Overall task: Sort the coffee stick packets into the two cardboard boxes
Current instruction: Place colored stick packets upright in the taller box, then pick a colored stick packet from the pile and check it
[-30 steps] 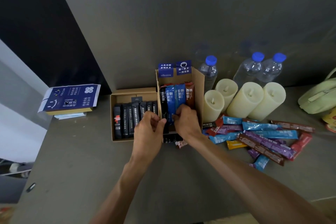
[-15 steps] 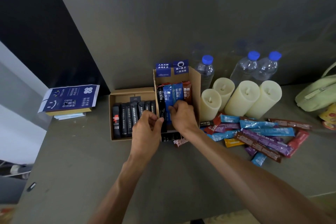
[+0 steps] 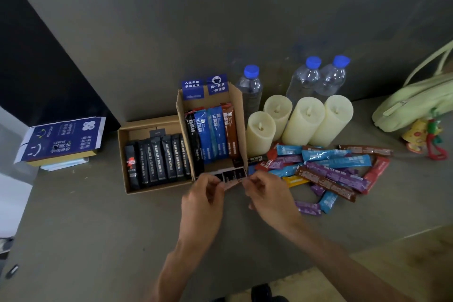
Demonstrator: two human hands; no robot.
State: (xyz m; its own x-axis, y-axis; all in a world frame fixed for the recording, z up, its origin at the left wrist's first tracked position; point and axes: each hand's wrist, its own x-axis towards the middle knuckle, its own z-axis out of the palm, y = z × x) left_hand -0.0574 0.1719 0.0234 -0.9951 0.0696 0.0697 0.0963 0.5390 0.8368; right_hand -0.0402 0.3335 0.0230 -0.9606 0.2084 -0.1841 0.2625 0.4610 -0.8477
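Observation:
A low cardboard box (image 3: 121, 159) on the left holds a row of black stick packets (image 3: 159, 162). Beside it, a taller cardboard box (image 3: 241, 115) holds upright black, blue and brown packets (image 3: 212, 135). Loose blue, purple, brown and red packets (image 3: 331, 169) lie in a pile to the right. At the tall box's front edge, my left hand (image 3: 203, 196) and my right hand (image 3: 268, 195) have curled fingers. They pinch the two ends of a small reddish-brown packet (image 3: 231, 185). A few black packets (image 3: 230, 174) lie crosswise just behind it.
Several cream candles (image 3: 304, 120) and three blue-capped water bottles (image 3: 304, 81) stand behind the pile. A pale green bag (image 3: 414, 103) with a charm sits far right. A blue printed carton (image 3: 61, 140) lies on the left. The grey table's front edge runs bottom right.
Both hands have pulled back out of the tall box to its front edge, leaving the blue packets standing inside. The fingers now meet on the small packet lying there.

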